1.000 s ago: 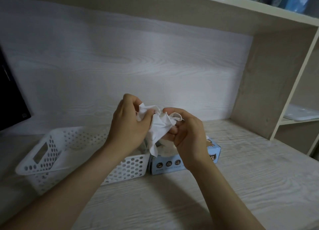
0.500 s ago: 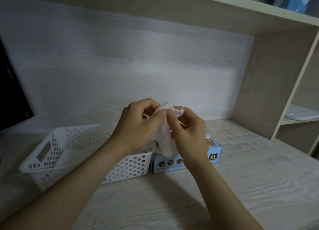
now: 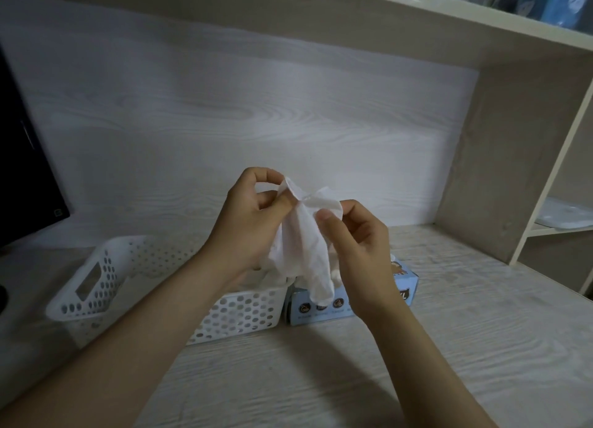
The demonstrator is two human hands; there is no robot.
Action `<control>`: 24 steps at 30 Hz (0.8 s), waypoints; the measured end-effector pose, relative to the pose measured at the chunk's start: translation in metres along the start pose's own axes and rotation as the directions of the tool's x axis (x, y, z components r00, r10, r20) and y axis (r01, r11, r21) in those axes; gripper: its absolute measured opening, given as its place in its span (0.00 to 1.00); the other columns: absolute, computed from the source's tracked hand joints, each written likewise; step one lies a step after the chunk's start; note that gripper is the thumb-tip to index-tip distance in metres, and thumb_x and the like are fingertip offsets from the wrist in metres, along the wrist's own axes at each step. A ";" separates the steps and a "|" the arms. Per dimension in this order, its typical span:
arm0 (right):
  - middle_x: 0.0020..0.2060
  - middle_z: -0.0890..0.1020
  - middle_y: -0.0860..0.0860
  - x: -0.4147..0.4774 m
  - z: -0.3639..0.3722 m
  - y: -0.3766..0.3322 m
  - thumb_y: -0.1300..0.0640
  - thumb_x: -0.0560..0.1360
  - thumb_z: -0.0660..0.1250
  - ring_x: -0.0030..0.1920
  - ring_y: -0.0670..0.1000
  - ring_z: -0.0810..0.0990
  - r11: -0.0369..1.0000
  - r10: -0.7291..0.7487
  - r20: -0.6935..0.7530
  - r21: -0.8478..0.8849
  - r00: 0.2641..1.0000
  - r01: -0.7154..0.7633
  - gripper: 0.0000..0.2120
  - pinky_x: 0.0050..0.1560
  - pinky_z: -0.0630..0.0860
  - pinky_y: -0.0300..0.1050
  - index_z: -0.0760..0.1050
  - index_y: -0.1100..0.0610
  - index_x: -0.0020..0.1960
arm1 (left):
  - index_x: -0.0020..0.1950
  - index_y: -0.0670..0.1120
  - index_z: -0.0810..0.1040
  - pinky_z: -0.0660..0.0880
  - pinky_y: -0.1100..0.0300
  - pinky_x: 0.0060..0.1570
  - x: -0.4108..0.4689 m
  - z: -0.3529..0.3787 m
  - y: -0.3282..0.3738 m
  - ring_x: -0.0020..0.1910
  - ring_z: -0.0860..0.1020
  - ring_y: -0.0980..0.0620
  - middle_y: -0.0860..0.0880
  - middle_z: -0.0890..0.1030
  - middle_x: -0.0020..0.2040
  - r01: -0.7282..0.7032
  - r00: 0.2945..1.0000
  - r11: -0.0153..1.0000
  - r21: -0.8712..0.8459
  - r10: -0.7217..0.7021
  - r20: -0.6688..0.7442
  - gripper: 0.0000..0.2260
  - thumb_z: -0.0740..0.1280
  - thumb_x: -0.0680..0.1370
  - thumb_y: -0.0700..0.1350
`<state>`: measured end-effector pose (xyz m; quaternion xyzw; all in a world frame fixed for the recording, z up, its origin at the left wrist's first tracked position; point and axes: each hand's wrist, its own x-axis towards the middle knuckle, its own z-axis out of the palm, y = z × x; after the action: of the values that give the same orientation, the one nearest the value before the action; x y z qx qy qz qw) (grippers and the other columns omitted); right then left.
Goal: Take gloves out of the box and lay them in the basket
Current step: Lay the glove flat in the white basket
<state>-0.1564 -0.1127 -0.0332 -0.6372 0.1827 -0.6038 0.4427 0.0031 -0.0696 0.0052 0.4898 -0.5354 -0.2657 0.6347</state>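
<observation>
one white glove [image 3: 301, 244] hangs above one blue box [image 3: 353, 299], pinched at its top between left hand [image 3: 253, 225] and right hand [image 3: 356, 251], one white basket [image 3: 106, 283] just left of the box.

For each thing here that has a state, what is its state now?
Glove: out of the box, held up by both hands, hanging limp.
Left hand: pinches the glove's upper edge.
Right hand: pinches the same edge.
Basket: on the desk, white gloves inside.
Box: beside the basket, opening hidden.
Monitor: dark.
</observation>
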 end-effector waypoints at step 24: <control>0.39 0.84 0.60 0.000 0.000 0.007 0.57 0.76 0.70 0.39 0.55 0.79 0.989 -0.042 -0.067 -0.147 0.997 0.032 0.06 0.41 0.76 0.52 0.84 0.55 0.42 | 0.46 0.44 0.80 0.79 0.52 0.45 0.003 -0.006 0.003 0.45 0.81 0.44 0.41 0.83 0.49 0.211 0.976 0.930 -0.301 -0.183 0.119 0.13 0.56 0.77 0.35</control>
<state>-0.1547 -0.1165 -0.0389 -0.6497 0.2298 -0.6187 0.3772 0.0093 -0.0687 0.0097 0.4222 -0.4625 -0.4306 0.6500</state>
